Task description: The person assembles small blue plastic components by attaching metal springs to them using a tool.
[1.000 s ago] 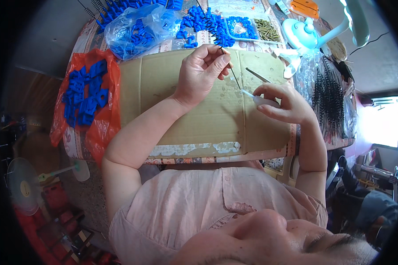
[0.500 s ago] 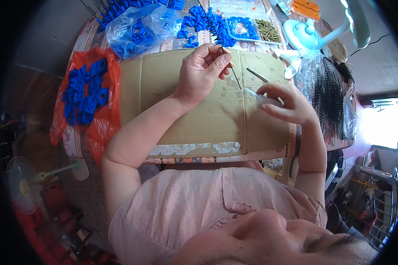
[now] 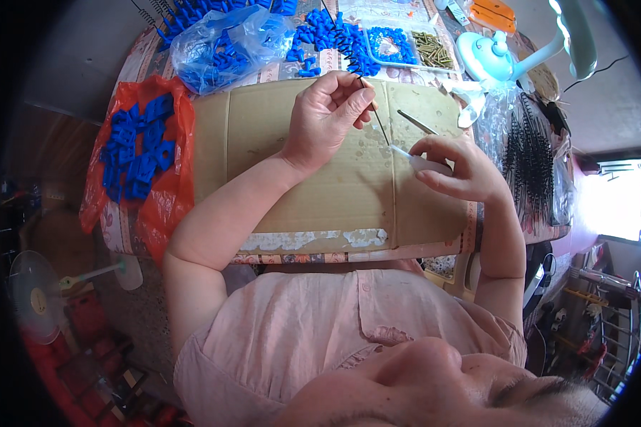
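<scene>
My left hand (image 3: 325, 117) pinches the top of a thin dark metal rod (image 3: 379, 122) over a flattened cardboard sheet (image 3: 263, 164). The rod slants down to the right. My right hand (image 3: 459, 169) grips a small white squeeze bottle (image 3: 419, 159), and its nozzle tip touches the rod's lower end. A second dark rod (image 3: 416, 122) lies loose on the cardboard just above my right hand.
Blue plastic parts fill a red bag (image 3: 144, 153) at left, a clear bag (image 3: 224, 44) and a loose pile (image 3: 335, 39) at the back. A tray (image 3: 406, 46) holds blue pieces and brass pins. Black rods in a clear bag (image 3: 530, 153) lie right. A lamp (image 3: 509, 53) stands far right.
My right hand has shifted slightly left, bringing the bottle's nozzle up against the rod. My left hand holds almost still.
</scene>
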A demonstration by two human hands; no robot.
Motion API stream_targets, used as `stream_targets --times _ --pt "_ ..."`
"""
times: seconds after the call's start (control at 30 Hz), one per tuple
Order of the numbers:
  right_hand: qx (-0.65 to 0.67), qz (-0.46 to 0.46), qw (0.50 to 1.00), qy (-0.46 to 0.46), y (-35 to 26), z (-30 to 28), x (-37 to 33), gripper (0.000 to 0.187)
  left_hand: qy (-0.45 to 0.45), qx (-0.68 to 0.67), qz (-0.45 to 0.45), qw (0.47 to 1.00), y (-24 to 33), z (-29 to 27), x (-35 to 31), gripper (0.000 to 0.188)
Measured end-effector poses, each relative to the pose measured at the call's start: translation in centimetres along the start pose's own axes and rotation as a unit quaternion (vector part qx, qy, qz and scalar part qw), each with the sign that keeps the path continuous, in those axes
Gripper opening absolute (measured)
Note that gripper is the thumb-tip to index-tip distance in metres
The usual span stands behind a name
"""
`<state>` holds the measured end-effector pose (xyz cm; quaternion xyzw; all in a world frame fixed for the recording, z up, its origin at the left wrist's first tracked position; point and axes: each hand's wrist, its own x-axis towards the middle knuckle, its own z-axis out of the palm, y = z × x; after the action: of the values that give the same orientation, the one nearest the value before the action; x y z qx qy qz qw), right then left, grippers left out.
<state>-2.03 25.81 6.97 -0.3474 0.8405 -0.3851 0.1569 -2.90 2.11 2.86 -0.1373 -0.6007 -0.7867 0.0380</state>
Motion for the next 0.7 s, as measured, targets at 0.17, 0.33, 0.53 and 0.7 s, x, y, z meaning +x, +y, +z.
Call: stream_targets --times 0.17,0.33,0.53,0.7 --pt "-0.026 0.017 0.999 -0.01 -0.36 -0.4 0.06 0.028 0.003 -0.007 -0.004 1.0 0.01 -0.09 0.07 0.011" --pt "-0.022 0.033 0.999 -0.015 -0.59 -0.37 0.02 0.029 -0.001 -0.013 0.0 1.0 -0.18 0.06 0.12 0.011" --pt "-0.04 0.05 0.998 -0.027 -0.93 -0.51 0.09 0.029 -0.028 0.004 -0.007 1.0 -0.42 -0.25 -0.2 0.011" --pt "-0.048 0.042 0.997 -0.035 -0.95 -0.53 0.11 0.029 -0.033 0.035 0.002 0.999 -0.31 -0.12 -0.39 0.009"
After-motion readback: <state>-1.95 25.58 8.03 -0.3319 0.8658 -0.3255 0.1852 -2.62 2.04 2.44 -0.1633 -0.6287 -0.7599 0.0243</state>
